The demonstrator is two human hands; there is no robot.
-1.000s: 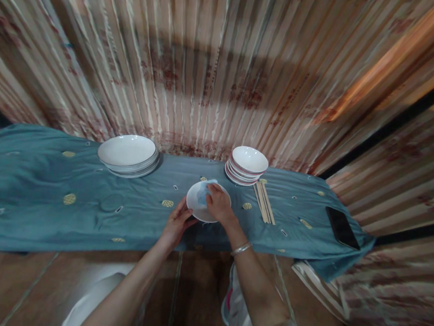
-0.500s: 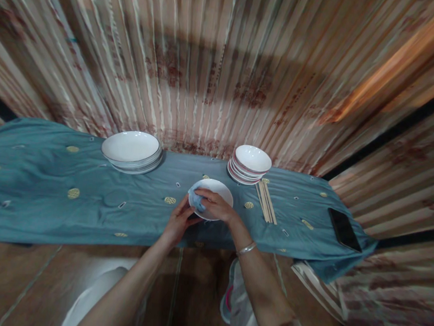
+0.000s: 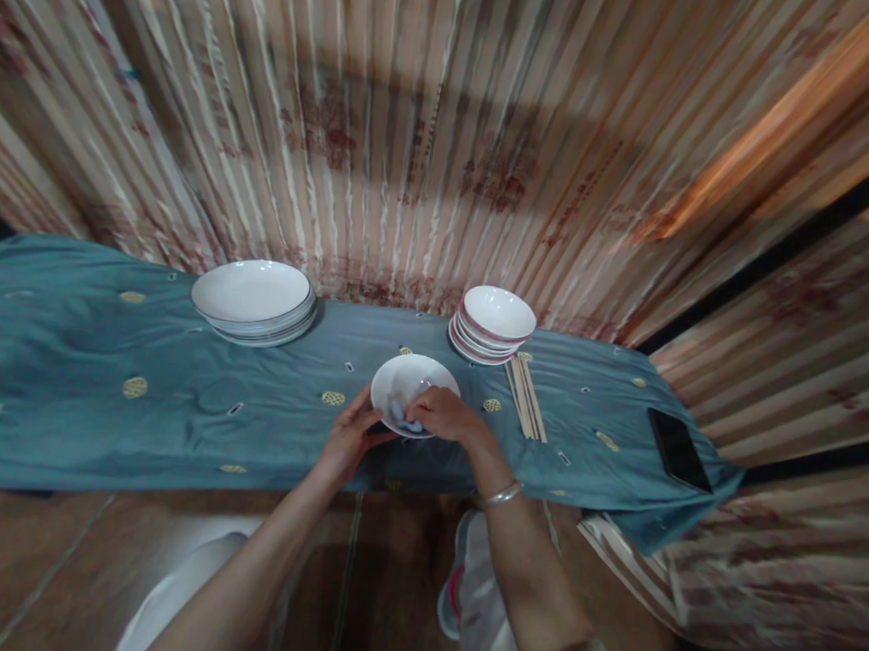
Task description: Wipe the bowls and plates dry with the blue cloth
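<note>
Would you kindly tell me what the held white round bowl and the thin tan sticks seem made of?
White round bowl: probably glazed ceramic, given its smooth, shiny inside, though melamine is possible.
Thin tan sticks: likely plain wood or bamboo, given their pale, matt look.

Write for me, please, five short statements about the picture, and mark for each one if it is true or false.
1. The left hand holds the white bowl at its side. True.
2. The phone lies to the right of the chopsticks. True.
3. The chopsticks are inside the white bowl. False: the chopsticks lie on the tablecloth, near the stack of small bowls.
4. The right hand has a light blue cloth inside the white bowl. True.
5. The stack of small bowls is to the left of the white bowl. False: it is farther back and to the right; the stack of large dishes is on the left.
</note>
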